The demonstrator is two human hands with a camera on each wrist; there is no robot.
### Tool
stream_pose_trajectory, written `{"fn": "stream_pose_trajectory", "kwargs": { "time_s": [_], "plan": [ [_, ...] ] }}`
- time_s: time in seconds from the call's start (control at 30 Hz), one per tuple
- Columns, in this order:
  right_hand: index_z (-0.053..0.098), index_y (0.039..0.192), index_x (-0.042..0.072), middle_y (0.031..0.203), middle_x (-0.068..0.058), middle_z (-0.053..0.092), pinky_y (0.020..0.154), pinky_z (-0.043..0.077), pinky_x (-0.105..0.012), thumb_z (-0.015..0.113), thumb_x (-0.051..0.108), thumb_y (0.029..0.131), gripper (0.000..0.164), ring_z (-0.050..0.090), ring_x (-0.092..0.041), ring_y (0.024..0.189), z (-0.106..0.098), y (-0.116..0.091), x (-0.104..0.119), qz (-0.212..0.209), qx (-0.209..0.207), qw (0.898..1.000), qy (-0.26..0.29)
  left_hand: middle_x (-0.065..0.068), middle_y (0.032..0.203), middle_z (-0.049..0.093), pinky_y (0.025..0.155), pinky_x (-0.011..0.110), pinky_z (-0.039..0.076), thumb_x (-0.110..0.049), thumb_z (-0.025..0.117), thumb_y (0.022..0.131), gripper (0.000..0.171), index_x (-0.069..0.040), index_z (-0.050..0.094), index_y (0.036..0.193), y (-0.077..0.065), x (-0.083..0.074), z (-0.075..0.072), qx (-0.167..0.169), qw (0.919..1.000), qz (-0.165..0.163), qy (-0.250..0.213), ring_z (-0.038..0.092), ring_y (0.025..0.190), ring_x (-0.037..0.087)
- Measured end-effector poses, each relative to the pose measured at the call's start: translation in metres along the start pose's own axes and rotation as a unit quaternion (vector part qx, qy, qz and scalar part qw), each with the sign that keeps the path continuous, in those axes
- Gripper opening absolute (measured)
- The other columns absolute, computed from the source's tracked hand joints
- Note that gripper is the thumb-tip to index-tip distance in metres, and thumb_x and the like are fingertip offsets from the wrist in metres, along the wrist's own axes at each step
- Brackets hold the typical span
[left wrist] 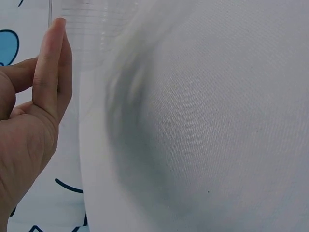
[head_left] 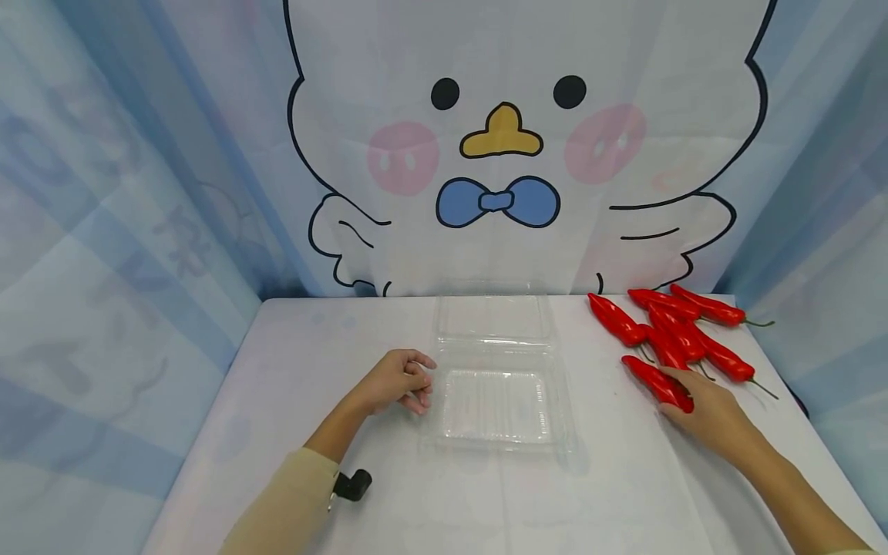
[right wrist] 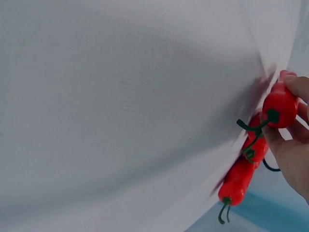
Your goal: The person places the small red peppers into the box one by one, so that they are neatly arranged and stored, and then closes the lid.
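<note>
My right hand [head_left: 711, 412] holds a red chili pepper [head_left: 655, 381] between thumb and fingers, at the near side of a loose pile of several more red chili peppers [head_left: 673, 331]. In the right wrist view, the held pepper's green stem [right wrist: 256, 126] points away from the palm. A clear plastic clamshell box [head_left: 496, 405] lies with its lid folded back at the table's middle. Beside the box's left wall is my left hand [head_left: 397, 383], its fingers loosely bent and holding nothing. In the left wrist view, the fingers [left wrist: 48, 72] stand next to the clear plastic.
A white cloth covers the table [head_left: 305, 385]. Behind it hangs a curtain [head_left: 499, 254] with a cartoon bird print, and blue curtains [head_left: 104, 308] close off both sides. A small black object [head_left: 352, 485] sits at the left sleeve's cuff.
</note>
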State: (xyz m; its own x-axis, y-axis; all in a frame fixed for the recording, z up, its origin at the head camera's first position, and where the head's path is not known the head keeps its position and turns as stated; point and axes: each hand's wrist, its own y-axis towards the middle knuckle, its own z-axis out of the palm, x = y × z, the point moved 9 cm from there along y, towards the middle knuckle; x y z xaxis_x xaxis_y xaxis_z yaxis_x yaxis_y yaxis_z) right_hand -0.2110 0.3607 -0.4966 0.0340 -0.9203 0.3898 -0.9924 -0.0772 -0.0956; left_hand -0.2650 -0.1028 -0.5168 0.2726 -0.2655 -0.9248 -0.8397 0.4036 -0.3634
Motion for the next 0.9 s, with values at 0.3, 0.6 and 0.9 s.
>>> {"fn": "stream_pose_trajectory", "kwargs": {
  "time_s": [0.3,0.6,0.9],
  "plan": [
    [0.049,0.149,0.001,0.137,-0.038,0.053,0.084,0.059,-0.065,0.088,0.028,0.081,0.083,0.052,-0.057,0.119,-0.008,-0.001,0.004,-0.009,0.01,1.0,-0.002,0.013,0.085,0.068,0.061,0.038,0.066,0.001,0.062,0.1,0.034,0.008,0.054,0.132,-0.001,-0.001,0.0,-0.004,1.0,0.001,0.008,0.071,0.064,0.019],
    [0.052,0.146,-0.001,0.133,-0.037,0.057,0.081,0.062,-0.062,0.087,0.022,0.081,0.078,0.057,-0.055,0.115,-0.018,-0.003,0.017,-0.034,-0.012,0.999,0.003,0.012,0.084,0.068,0.061,0.037,0.066,0.002,0.061,0.1,0.034,0.01,0.054,0.132,-0.002,-0.002,0.001,0.0,1.0,0.003,0.008,0.071,0.064,0.018],
    [0.056,0.145,0.002,0.135,-0.034,0.059,0.085,0.059,-0.065,0.087,0.015,0.082,0.072,0.055,-0.054,0.119,-0.032,0.001,0.036,-0.069,-0.045,0.996,0.018,0.012,0.085,0.068,0.061,0.037,0.066,0.001,0.062,0.1,0.034,0.009,0.054,0.133,-0.001,-0.002,0.001,-0.003,0.9999,-0.001,0.011,0.071,0.065,0.018]
  ]
}}
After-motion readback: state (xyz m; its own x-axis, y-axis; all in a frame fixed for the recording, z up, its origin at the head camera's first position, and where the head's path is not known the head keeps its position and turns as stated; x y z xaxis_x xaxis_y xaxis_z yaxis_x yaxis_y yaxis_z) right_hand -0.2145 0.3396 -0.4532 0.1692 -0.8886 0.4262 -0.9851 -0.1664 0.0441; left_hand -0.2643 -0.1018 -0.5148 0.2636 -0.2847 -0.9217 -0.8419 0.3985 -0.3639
